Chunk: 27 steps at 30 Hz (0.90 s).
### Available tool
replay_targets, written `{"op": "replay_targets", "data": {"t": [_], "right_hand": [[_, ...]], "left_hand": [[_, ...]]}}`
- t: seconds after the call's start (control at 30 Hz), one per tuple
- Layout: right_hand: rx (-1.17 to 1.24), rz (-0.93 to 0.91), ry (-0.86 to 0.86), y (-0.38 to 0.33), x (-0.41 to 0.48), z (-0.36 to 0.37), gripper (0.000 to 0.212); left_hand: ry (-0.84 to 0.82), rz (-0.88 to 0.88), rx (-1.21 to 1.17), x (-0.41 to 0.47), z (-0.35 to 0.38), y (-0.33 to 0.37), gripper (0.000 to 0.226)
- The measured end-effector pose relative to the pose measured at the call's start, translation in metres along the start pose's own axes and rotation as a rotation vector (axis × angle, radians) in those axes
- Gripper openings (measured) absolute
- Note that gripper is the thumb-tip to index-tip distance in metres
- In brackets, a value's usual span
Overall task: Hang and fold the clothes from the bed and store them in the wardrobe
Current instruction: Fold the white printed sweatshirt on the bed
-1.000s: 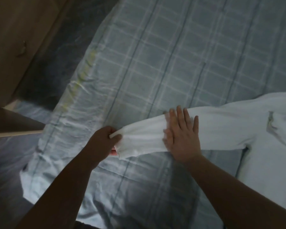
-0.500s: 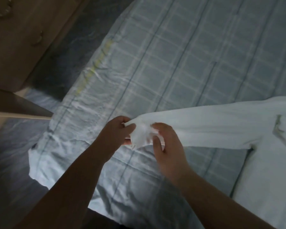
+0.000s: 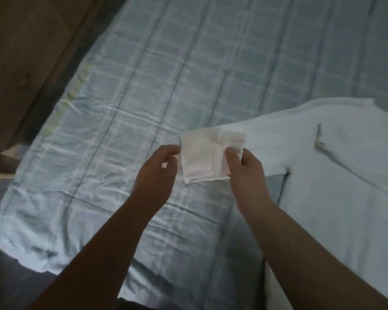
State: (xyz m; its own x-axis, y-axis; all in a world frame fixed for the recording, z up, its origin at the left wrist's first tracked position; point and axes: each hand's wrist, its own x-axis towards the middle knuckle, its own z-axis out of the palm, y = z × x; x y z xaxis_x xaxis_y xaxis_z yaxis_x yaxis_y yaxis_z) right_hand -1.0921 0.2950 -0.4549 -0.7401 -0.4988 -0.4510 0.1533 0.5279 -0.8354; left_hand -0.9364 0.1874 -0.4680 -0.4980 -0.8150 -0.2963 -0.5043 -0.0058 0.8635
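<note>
A white long-sleeved shirt lies spread on the bed at the right, its left sleeve stretched toward the middle. The cuff end of that sleeve is lifted off the bedsheet and turned back toward the shirt body. My left hand pinches the cuff's left edge between thumb and fingers. My right hand grips the cuff's right side. The shirt's lower part runs out of view at the right edge.
The bed carries a pale blue checked sheet, rumpled at its near left corner. A brown wooden wardrobe or cabinet stands at the left, with a dark strip of floor between it and the bed.
My right hand left the flat sleeve and took the cuff. Both hands have lifted the sleeve end and carried it rightward, toward the shirt body.
</note>
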Motion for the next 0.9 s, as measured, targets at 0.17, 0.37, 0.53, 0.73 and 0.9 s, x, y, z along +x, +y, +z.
{"op": "replay_targets", "data": {"t": [0.17,0.37,0.53,0.73,0.9], "right_hand": [[0.050,0.051,0.109,0.027,0.030,-0.128,0.022],[0.038,0.056,0.229,0.069,0.058,-0.279,0.024],[0.113,0.076,0.301,0.107,0.096,-0.387,0.038],[0.079,0.114,0.362,0.154,0.126,-0.490,0.026],[-0.119,0.120,0.447,0.187,0.139,-0.547,0.029]], "left_hand": [[-0.096,0.358,0.479,-0.014,0.108,0.040,0.057],[-0.160,0.448,0.870,-0.018,0.270,0.091,0.061],[-0.178,0.450,0.977,-0.018,0.387,0.115,0.062],[-0.215,0.485,1.050,-0.016,0.490,0.145,0.065],[-0.266,0.503,1.106,-0.019,0.541,0.153,0.068]]}}
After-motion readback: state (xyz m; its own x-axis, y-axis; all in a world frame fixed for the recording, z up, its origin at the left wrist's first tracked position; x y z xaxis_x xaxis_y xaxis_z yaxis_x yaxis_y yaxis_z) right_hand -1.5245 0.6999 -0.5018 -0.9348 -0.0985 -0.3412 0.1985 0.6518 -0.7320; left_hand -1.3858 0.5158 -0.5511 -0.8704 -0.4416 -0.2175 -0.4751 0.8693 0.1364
